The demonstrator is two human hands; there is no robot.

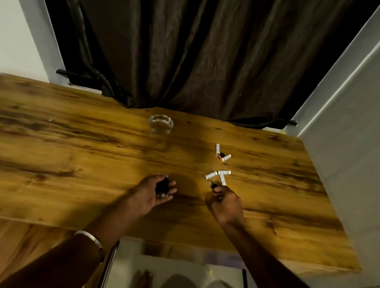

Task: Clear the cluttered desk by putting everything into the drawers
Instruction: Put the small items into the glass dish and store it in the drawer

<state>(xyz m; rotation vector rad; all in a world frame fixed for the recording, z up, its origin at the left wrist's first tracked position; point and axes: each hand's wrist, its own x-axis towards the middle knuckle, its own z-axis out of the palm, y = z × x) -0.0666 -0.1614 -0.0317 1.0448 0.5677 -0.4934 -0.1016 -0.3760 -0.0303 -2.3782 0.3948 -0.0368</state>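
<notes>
Head view shows the left hand (156, 194) cupping dark batteries (162, 186) in its palm; the right hand (224, 203) pinches another battery (213, 185) off the desk (61, 150); tilt that full palm and they could spill and roll away.

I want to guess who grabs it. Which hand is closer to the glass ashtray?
The left hand. It holds small dark things in its palm, almost straight in front of the ashtray. The right hand is farther off to the right, picking at the batteries.
</notes>
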